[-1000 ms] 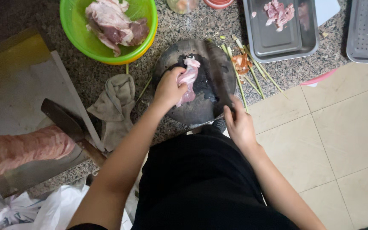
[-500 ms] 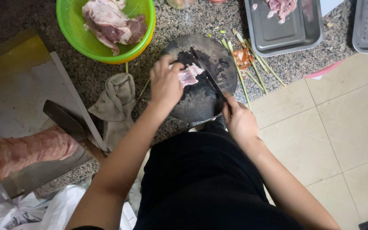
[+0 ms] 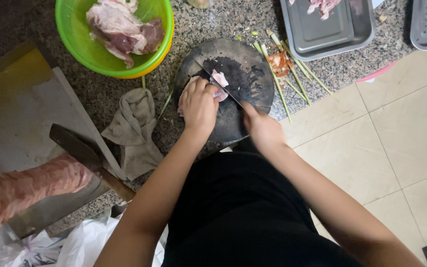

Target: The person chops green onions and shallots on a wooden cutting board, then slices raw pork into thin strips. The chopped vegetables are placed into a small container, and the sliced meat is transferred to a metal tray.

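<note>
Fingers of your left hand (image 3: 199, 104) are curled down and pressed on the pale raw meat (image 3: 213, 86) that lies on the round dark chopping block (image 3: 245, 74), near its middle, while your right hand (image 3: 263, 129) is closed around the handle of the knife (image 3: 221, 86). To cut well here, keep the fingertips tucked back behind the knuckles, hold the meat flat so it cannot slide, and let the blade come down just beside your fingers rather than under them. The knife's long axis runs on a slant, its tip pointing up and to the left, away from you, its handle down and to the right at your grip. The meat stretches roughly across that line, partly hidden under your left hand, so its full length cannot be told. On the speckled table (image 3: 184, 24) beyond the block stand a green bowl (image 3: 75, 44) of more meat and a metal tray (image 3: 322, 34); a grey cloth (image 3: 134, 128) lies left of the block, and thin green stalks (image 3: 282, 84) to its right.
</note>
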